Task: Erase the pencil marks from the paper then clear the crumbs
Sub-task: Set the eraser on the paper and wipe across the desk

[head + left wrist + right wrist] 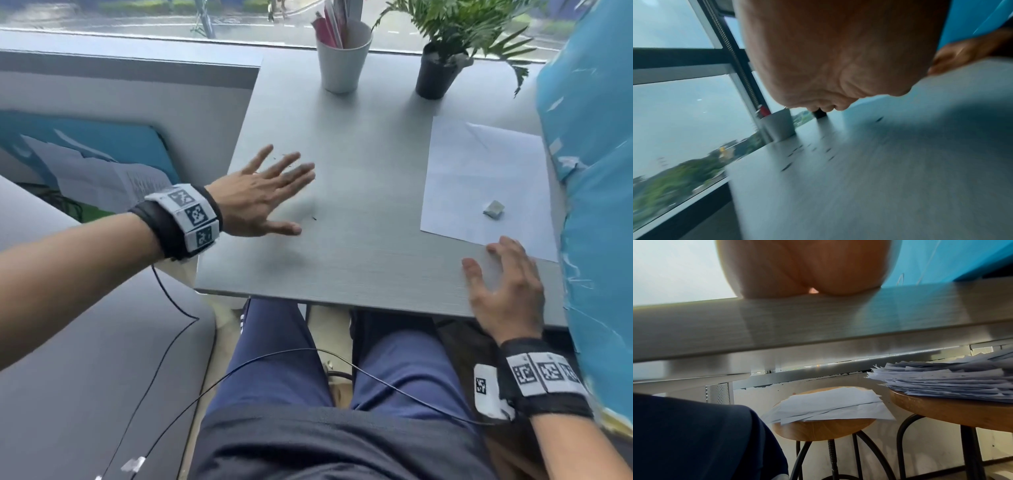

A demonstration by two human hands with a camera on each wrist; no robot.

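Note:
A white sheet of paper (479,185) lies at the right of the grey table (359,246). A small grey-white eraser (494,209) sits on the sheet's lower part. Dark crumbs (787,166) are scattered on the table's left part; one crumb (314,218) lies near my left thumb. My left hand (260,192) is spread flat, fingers straight, low over the table's left side; it is blurred. My right hand (503,291) rests flat at the table's front edge, fingertips at the sheet's near corner, holding nothing.
A white cup (342,56) of pens and a potted plant (438,68) stand at the back by the window. A blue plastic-wrapped object (596,205) borders the table's right side. Under the table, two wooden stools (824,428) carry paper stacks.

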